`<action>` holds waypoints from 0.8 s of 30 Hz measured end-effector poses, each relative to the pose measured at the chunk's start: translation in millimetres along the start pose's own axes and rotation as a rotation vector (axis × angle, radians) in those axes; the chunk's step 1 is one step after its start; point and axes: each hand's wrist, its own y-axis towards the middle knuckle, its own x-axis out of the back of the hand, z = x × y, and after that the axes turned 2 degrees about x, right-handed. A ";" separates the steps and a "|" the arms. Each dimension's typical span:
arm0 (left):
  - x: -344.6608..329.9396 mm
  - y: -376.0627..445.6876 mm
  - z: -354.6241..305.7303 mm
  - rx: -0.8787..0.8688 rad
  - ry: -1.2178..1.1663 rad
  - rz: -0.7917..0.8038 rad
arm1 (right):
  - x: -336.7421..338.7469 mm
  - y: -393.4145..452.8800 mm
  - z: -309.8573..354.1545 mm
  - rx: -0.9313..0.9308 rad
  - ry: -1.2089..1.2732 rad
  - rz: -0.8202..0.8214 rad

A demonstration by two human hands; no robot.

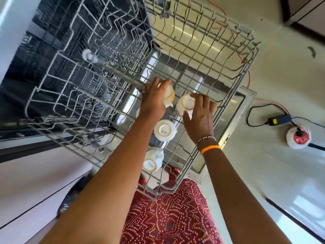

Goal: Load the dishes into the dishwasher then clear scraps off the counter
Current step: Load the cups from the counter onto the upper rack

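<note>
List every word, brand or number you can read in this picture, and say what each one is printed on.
"SISTA": printed on the base of the upturned white cup in the dishwasher rack.
"SISTA", most likely: on the base of the nearer tilted cup, small and only partly legible.
The yellow label on the black power adapter on the floor is too small to read.
Nothing else legible.

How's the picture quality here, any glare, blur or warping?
Head view: wide-angle warping bends the rack and the floor edges; glare stripes the door under the rack; the picture's corners are soft; the left hand, right hand and cups are fairly sharp.
</note>
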 end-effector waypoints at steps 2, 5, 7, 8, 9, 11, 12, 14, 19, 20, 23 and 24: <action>-2.4 0.0 2.2 -0.038 -0.004 0.015 | -2.0 0.0 0.9 0.008 0.001 0.003; -3.7 -3.9 5.7 -0.060 -0.031 0.011 | -4.6 0.1 2.0 -0.007 0.007 0.037; -3.3 -6.2 8.5 -0.066 -0.046 0.031 | -3.0 0.1 3.4 -0.022 0.019 0.038; -1.8 -7.8 9.6 -0.070 -0.050 0.042 | -1.1 -0.3 4.8 -0.027 0.022 0.035; 0.4 -10.1 10.4 -0.072 -0.060 0.040 | 1.5 -0.6 6.7 -0.030 0.025 0.030; 5.5 -15.3 10.6 -0.055 -0.122 0.002 | 6.1 -0.8 12.2 -0.023 0.043 0.016; 9.4 -20.1 11.0 -0.036 -0.176 -0.036 | 9.4 -1.8 18.0 -0.006 0.060 0.010; 19.6 -34.8 12.3 0.029 -0.328 -0.125 | 14.1 -4.0 33.3 0.048 0.107 0.017; 60.7 -89.4 25.0 0.319 -0.746 -0.216 | 17.6 -10.9 95.0 0.160 0.184 0.128; 69.9 -102.5 32.0 0.354 -0.794 -0.252 | 17.5 -15.2 111.7 0.201 0.200 0.146; 95.8 -140.6 55.8 0.447 -0.945 -0.429 | 16.8 -30.9 160.4 0.352 0.235 0.158; 106.8 -157.2 65.0 0.474 -0.962 -0.494 | 17.2 -40.5 179.4 0.409 0.246 0.160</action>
